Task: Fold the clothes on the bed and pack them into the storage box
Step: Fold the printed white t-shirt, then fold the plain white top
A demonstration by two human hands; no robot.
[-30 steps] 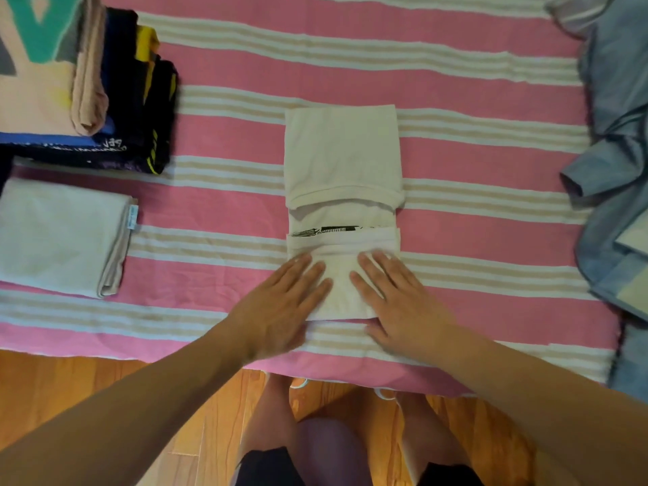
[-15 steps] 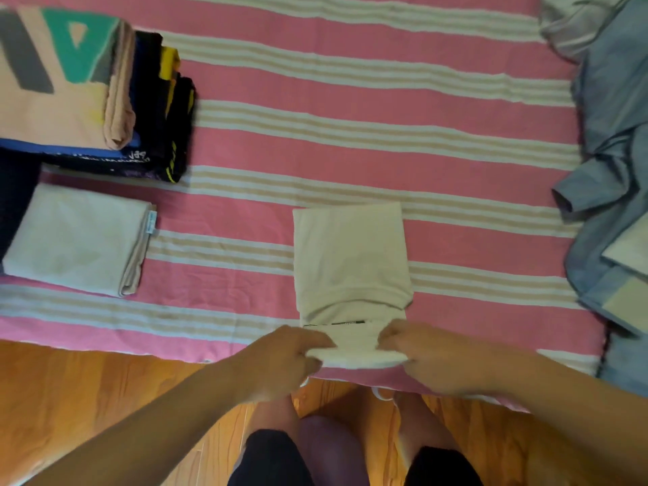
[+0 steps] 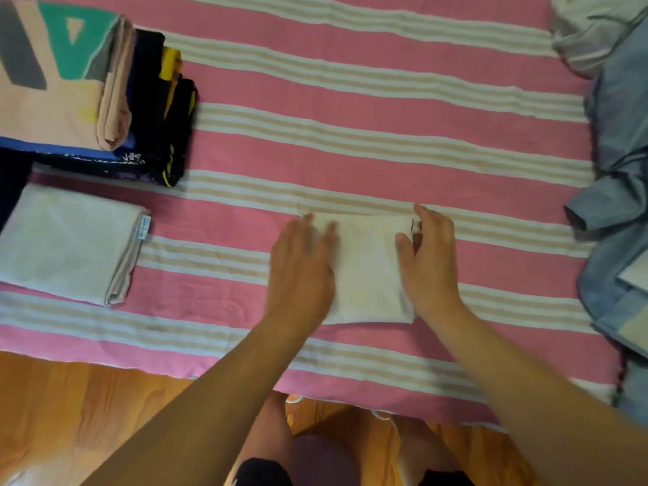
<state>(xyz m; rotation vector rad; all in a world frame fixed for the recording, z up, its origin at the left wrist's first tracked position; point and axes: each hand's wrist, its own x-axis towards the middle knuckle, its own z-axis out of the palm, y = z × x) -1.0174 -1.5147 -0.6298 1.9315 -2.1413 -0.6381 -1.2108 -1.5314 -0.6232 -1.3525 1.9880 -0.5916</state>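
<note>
Both bare forearms reach forward from the lower edge and come closer together toward the hands. The left hand lies palm down, its fingers straight and a little blurred. The right hand is also flat, the fingers extended and close together, the thumb pointing inward. The two hands stay apart, side by side.

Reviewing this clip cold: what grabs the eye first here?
Two hands frame a small folded white garment mid-bed: the left hand lies flat on its left edge, the right hand at its right edge. At far left sits a colourful stack of folded clothes; rumpled blue clothing is heaped at right.
</note>
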